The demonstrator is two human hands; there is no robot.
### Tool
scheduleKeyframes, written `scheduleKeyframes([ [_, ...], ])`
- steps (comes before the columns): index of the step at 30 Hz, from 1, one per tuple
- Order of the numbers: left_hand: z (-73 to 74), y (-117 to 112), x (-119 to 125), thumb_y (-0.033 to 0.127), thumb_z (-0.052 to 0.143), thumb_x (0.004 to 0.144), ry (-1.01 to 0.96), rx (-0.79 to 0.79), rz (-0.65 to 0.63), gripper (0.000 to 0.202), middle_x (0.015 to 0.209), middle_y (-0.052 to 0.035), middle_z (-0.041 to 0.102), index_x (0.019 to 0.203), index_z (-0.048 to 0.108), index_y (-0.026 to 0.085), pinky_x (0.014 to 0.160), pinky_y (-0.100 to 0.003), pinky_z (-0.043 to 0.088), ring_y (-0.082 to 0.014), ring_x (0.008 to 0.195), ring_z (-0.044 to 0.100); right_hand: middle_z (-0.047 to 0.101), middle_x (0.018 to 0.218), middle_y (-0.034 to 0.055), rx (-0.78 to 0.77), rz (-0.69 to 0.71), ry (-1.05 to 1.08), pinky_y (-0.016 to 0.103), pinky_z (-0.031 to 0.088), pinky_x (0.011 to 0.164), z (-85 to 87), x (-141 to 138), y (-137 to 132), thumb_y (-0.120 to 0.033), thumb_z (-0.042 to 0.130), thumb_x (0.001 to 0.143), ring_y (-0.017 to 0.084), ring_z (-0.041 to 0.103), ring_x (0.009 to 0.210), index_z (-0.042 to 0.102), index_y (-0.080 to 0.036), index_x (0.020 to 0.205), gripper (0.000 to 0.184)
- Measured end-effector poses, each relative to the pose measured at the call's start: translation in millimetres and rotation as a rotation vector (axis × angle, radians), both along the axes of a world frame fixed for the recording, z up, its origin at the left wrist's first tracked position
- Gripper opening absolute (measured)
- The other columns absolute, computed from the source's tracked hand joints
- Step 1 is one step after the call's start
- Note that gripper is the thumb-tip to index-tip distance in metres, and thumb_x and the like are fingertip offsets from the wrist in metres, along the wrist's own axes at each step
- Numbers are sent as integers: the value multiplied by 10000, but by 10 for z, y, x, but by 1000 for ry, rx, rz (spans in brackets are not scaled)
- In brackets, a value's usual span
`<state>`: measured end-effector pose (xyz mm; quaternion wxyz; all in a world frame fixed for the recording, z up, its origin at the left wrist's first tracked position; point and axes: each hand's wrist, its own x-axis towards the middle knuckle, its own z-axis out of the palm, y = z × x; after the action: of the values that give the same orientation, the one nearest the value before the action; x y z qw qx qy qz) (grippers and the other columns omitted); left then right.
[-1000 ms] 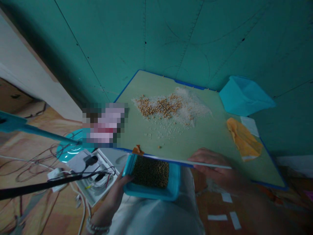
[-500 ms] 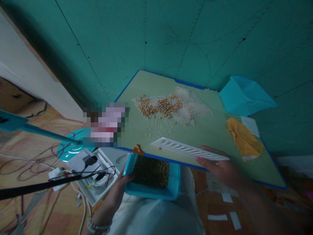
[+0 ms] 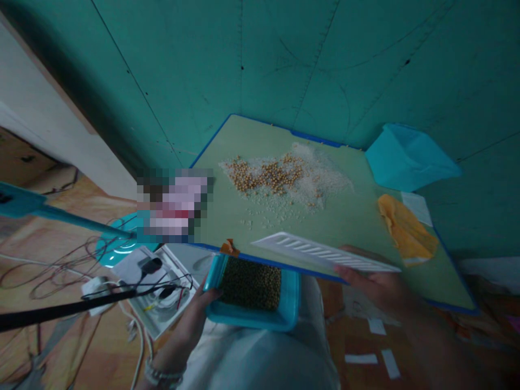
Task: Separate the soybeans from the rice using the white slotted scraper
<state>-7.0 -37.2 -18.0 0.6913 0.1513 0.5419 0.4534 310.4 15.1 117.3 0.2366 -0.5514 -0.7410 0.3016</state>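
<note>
My left hand (image 3: 205,303) grips the left wall of a blue plastic tub (image 3: 252,319), held under the front edge of the table. Dark green and tan beans (image 3: 252,284) fill part of the tub. In my right hand (image 3: 374,279) is a white slotted plastic strip (image 3: 309,252), tilted over the table's front edge, with the fingers closed round its right end. Tan beans (image 3: 272,176) lie heaped with small white grains (image 3: 325,173) in the middle of the pale green tabletop (image 3: 219,216), apart from the strip.
At the table's right stand a blue folded container (image 3: 410,160) and a crumpled orange cloth (image 3: 406,227). A scrap of brown tape (image 3: 229,248) sticks to the front edge. To the left are a blurred-out pink item (image 3: 179,206), an open white box of cables (image 3: 162,295) and a black bar (image 3: 73,311).
My right hand has moved right and slightly toward me with the white strip, which now lies over the front edge. My left hand and the tub have stayed in place.
</note>
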Motion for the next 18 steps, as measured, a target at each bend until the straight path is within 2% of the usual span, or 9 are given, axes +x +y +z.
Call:
scheduleKeyframes([
  [5, 1, -3, 8, 187, 605, 702, -35, 11, -19, 412, 929, -25, 776, 1112, 644, 185, 1037, -364, 325, -272, 1216, 491, 721, 963, 20, 45, -253, 87, 406, 465, 963, -46, 50, 57, -331, 598, 784, 254, 636, 1012, 682, -274, 936, 182],
  [8, -69, -7, -15, 190, 599, 709, -73, -42, 18, 325, 936, -28, 775, 1021, 687, 191, 986, -396, 387, -298, 1145, 552, 705, 1034, -11, 71, -391, 184, 412, 432, 1005, -50, 40, 65, -297, 613, 771, 248, 613, 1063, 660, -318, 960, 195],
  [12, -138, 9, -42, 208, 585, 739, -113, -76, 78, 212, 930, -48, 776, 897, 716, 158, 906, -380, 456, -297, 1038, 621, 698, 1053, -12, 72, -404, 198, 448, 409, 1020, -60, 71, 48, -310, 619, 771, 254, 604, 1077, 646, -311, 971, 201],
  [18, -35, 90, -4, 184, 571, 706, -146, -180, 77, 298, 793, -73, 782, 971, 687, 114, 755, -410, 538, -318, 907, 678, 692, 1065, 29, 110, -431, 190, 481, 428, 991, -115, 148, 43, -353, 624, 771, 270, 615, 1054, 635, -283, 981, 221],
])
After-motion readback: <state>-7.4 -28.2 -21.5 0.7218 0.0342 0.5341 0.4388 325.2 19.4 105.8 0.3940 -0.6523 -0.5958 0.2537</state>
